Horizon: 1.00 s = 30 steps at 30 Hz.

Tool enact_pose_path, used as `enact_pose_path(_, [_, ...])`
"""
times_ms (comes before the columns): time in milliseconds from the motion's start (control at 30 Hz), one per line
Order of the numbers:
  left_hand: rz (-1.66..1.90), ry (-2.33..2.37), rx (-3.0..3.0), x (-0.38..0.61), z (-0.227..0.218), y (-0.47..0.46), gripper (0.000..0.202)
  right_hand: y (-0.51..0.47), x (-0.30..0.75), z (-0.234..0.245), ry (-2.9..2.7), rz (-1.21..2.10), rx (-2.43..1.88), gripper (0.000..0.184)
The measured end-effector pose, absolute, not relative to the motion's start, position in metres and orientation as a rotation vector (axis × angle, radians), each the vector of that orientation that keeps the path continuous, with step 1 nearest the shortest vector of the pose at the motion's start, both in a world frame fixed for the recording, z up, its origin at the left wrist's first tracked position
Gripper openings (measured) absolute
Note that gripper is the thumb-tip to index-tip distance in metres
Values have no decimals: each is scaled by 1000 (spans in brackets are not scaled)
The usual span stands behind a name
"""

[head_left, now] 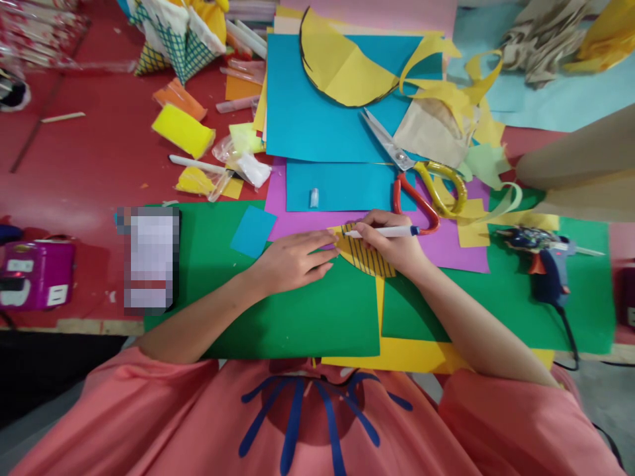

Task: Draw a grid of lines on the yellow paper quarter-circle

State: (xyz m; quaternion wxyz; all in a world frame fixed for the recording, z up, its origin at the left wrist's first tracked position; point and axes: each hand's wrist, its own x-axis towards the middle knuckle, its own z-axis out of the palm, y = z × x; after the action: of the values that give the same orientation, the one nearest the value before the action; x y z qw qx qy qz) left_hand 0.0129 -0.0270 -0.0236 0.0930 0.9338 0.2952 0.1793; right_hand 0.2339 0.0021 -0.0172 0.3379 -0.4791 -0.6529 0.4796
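Observation:
My right hand [389, 241] grips a white marker pen [403, 231] with a dark blue end, its tip at the upper left part of a small yellow paper piece [368, 256]. Dark parallel stripes run across that leaf-shaped piece, which lies over green and purple sheets. Flat beside it, my left hand [297, 261] has its fingers stretched out, the fingertips touching the paper's left edge. A small whitish cap [314, 197] stands or lies on the blue sheet just beyond my hands. Scissors [404, 160] with red and yellow handles lie past my right hand, blades apart.
A blue glue gun [551, 268] with a cord rests at right on the green sheet [297, 324]. A phone [151, 258] lies at left. Farther back are a yellow half-round paper [347, 66], curled yellow strips [446, 96] and yellow clay packs [183, 130]. A beige cylinder [580, 158] stands at right.

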Motion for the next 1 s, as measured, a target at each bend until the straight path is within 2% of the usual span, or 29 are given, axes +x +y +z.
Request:
enact_pose_path(233, [534, 881, 2759, 12, -25, -28, 24, 4, 237, -13, -1689, 1330, -1266, 23])
enact_pose_path(467, [489, 943, 2703, 11, -27, -27, 28, -1, 243, -4, -1585, 1241, -1260, 25])
enact_pose_path(1000, [487, 952, 2702, 12, -25, -27, 27, 0, 235, -20, -1687, 1291, -1241, 22])
